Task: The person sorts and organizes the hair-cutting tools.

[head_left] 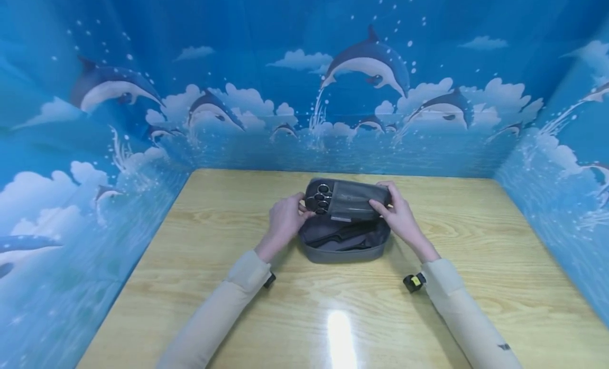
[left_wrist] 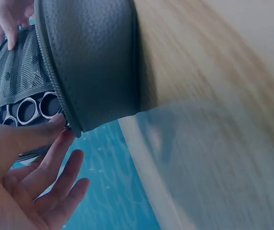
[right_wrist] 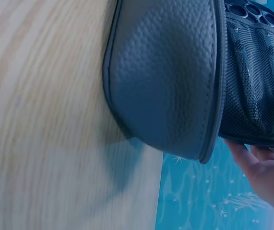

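A grey zip case [head_left: 344, 257] with a pebbled leather look stands on the table, its lid [head_left: 309, 186] raised and tilted at the far side. The lid's inner face has a mesh pocket [right_wrist: 256, 72], from which the silver finger rings of scissors [head_left: 323, 189] stick out. My left hand [head_left: 285, 215] pinches the lid's left edge between thumb and index finger, beside the rings. At the other end, my right hand [head_left: 402, 218] grips the lid, thumb on the mesh and fingers behind. Long black tools [head_left: 340, 236] lie inside the case; their exact kind is unclear.
The light wood-grain table [head_left: 228, 226] reaches out around the case. Blue dolphin-print curtains [head_left: 266, 147] hang along its back and both sides. A glare spot shows on the tabletop in front of the case.
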Demonstrator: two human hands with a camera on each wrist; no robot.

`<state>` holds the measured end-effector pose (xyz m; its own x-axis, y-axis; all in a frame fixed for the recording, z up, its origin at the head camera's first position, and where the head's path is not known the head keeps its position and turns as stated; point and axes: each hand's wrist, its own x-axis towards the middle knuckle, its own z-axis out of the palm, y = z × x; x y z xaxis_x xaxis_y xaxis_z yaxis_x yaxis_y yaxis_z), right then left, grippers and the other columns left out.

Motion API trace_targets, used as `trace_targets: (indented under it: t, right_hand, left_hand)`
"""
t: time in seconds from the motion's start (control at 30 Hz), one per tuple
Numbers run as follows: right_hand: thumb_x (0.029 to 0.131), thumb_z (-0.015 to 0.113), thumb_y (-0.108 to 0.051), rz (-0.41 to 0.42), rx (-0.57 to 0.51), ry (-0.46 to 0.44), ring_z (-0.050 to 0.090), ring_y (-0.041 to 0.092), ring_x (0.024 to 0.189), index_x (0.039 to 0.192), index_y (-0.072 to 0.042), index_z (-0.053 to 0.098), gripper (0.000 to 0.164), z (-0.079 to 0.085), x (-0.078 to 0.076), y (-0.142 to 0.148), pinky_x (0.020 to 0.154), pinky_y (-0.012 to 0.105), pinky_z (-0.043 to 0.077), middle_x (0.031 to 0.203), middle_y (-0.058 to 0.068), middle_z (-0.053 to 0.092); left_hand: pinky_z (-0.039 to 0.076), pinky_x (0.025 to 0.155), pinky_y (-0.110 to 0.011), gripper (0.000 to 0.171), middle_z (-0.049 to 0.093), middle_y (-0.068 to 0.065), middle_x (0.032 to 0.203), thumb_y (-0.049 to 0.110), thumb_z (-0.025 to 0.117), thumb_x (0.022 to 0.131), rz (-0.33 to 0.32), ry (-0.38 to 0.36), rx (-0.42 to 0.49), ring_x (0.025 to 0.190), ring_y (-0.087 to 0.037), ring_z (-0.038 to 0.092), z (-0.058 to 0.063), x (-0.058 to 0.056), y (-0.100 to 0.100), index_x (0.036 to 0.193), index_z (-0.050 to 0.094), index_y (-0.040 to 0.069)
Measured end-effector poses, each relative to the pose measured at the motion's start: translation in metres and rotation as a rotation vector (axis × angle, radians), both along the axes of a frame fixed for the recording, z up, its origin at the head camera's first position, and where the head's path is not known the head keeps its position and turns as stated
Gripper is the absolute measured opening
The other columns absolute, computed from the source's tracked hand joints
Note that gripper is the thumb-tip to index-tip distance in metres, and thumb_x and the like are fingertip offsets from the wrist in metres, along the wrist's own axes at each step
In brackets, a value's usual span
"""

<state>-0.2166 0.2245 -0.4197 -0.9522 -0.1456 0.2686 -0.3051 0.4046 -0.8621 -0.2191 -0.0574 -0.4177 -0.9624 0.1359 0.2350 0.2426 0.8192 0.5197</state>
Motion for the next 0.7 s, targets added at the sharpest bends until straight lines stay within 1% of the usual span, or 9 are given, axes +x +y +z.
trace_targets:
  t: [0.07, 0.13, 0.27, 0.33, 0.4, 0.47, 0.53, 0.63, 0.7]
  right_hand:
    - [0.102, 0.062, -0.012, -0.002, -0.003, 0.007, 0.057, 0.038, 0.121, 0.138, 0.000, 0.045, 0.041, 0.001, 0.000, 0.000, 0.094, 0.046, 0.053, 0.135, 0.024, 0.053]
    - [0.102, 0.062, -0.012, -0.004, 0.002, 0.012, 0.057, 0.039, 0.120, 0.137, 0.000, 0.045, 0.041, 0.001, 0.000, -0.001, 0.094, 0.050, 0.053, 0.134, 0.025, 0.053]
    - [0.103, 0.061, -0.013, 0.000, 0.018, 0.001, 0.058, 0.041, 0.118, 0.137, -0.001, 0.046, 0.039, 0.000, -0.001, 0.000, 0.094, 0.055, 0.052, 0.132, 0.025, 0.054]
    - [0.103, 0.061, -0.014, 0.005, 0.022, -0.009, 0.058, 0.042, 0.117, 0.136, -0.003, 0.046, 0.038, -0.001, -0.001, 0.002, 0.093, 0.056, 0.052, 0.130, 0.024, 0.054]
    - [0.103, 0.061, -0.015, 0.013, 0.029, -0.010, 0.058, 0.041, 0.116, 0.135, -0.003, 0.046, 0.037, -0.002, -0.001, 0.003, 0.092, 0.054, 0.052, 0.130, 0.024, 0.054]
    - [0.103, 0.061, -0.016, 0.022, 0.029, -0.006, 0.058, 0.040, 0.116, 0.135, -0.003, 0.047, 0.037, -0.002, 0.001, 0.004, 0.091, 0.048, 0.054, 0.130, 0.022, 0.053]
    - [0.103, 0.062, -0.016, 0.029, 0.021, 0.006, 0.058, 0.038, 0.116, 0.134, -0.002, 0.048, 0.037, -0.003, 0.003, 0.005, 0.090, 0.038, 0.055, 0.130, 0.021, 0.052]
    - [0.101, 0.064, -0.014, 0.035, 0.007, 0.027, 0.060, 0.030, 0.114, 0.131, -0.002, 0.050, 0.035, -0.004, 0.008, 0.006, 0.085, 0.022, 0.054, 0.129, 0.018, 0.053]
    - [0.100, 0.065, -0.013, 0.034, 0.014, 0.043, 0.061, 0.021, 0.112, 0.129, -0.002, 0.052, 0.033, -0.006, 0.011, 0.006, 0.084, 0.016, 0.053, 0.126, 0.017, 0.056]
  left_hand:
    - [0.054, 0.071, -0.041, 0.029, 0.079, 0.002, 0.090, 0.020, 0.088, 0.079, -0.031, 0.005, -0.011, 0.090, -0.025, 0.074, -0.001, 0.003, -0.001, 0.100, 0.068, 0.012]
    - [0.055, 0.076, -0.042, 0.032, 0.079, 0.000, 0.091, 0.010, 0.088, 0.077, -0.061, 0.014, -0.006, 0.092, -0.028, 0.073, -0.004, 0.005, -0.002, 0.102, 0.067, 0.010]
    - [0.055, 0.082, -0.043, 0.040, 0.078, -0.002, 0.089, -0.007, 0.081, 0.076, -0.088, 0.033, 0.068, 0.090, -0.029, 0.072, -0.012, 0.008, -0.004, 0.111, 0.066, 0.006]
    - [0.055, 0.083, -0.043, 0.041, 0.078, -0.003, 0.087, -0.011, 0.078, 0.076, -0.096, 0.045, 0.106, 0.088, -0.028, 0.072, -0.015, 0.008, -0.006, 0.112, 0.067, 0.005]
    - [0.055, 0.081, -0.042, 0.038, 0.078, -0.003, 0.086, -0.010, 0.078, 0.076, -0.107, 0.069, 0.116, 0.086, -0.026, 0.073, -0.017, 0.008, -0.008, 0.110, 0.069, 0.005]
    - [0.056, 0.081, -0.042, 0.034, 0.078, -0.003, 0.087, -0.009, 0.079, 0.077, -0.119, 0.084, 0.113, 0.086, -0.023, 0.075, -0.018, 0.008, -0.009, 0.107, 0.070, 0.004]
    - [0.056, 0.081, -0.041, 0.031, 0.079, -0.003, 0.088, -0.006, 0.080, 0.078, -0.126, 0.085, 0.107, 0.086, -0.022, 0.075, -0.018, 0.008, -0.010, 0.106, 0.070, 0.004]
    - [0.057, 0.083, -0.039, 0.027, 0.079, -0.005, 0.094, -0.002, 0.079, 0.082, -0.120, 0.029, 0.137, 0.086, -0.021, 0.076, -0.017, 0.009, -0.012, 0.107, 0.071, 0.004]
    - [0.059, 0.082, -0.037, 0.026, 0.078, -0.007, 0.097, -0.001, 0.078, 0.084, -0.109, -0.013, 0.162, 0.085, -0.021, 0.076, -0.016, 0.009, -0.013, 0.109, 0.071, 0.003]
